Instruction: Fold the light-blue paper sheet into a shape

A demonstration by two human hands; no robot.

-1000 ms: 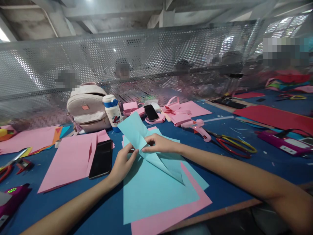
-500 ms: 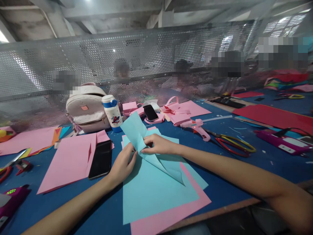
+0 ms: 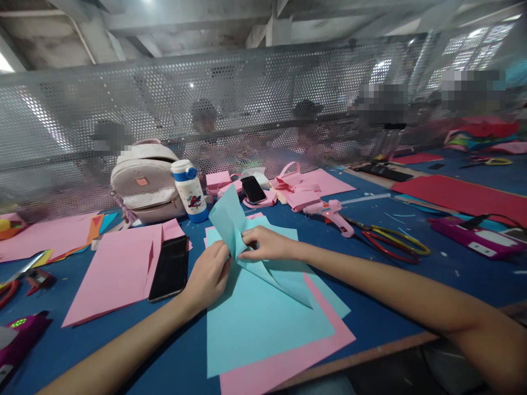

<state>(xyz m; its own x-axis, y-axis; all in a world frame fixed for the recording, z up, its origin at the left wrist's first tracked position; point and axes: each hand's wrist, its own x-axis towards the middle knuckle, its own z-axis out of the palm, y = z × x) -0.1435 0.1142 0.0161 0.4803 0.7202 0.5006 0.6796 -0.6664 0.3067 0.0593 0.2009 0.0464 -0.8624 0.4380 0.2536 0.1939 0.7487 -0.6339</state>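
A: What lies about our hands, widest thing first?
B: We have the blue table [image 3: 173, 351] beneath both, then a flat light-blue sheet [image 3: 263, 334] just on our side of them, with a pink sheet [image 3: 296, 361] showing past its near edge.
A: And the bent blue sheet [image 3: 231, 225]?
B: We find it right between the hands, gathered where they meet. Its long axis slants: one end stands up just beyond the left hand [image 3: 209, 274], the other runs down to the near right, below the right hand [image 3: 269, 243].
A: So which hand is nearer?
B: Neither; we have both at it. A black phone [image 3: 169, 269] lies just left of the left one.
A: How far open are they?
B: Our right thumb and fingers pinch the gather, a small hollow between them. Our left fingers curl in tightly and seem to grip its left edge, though we cannot see their tips.
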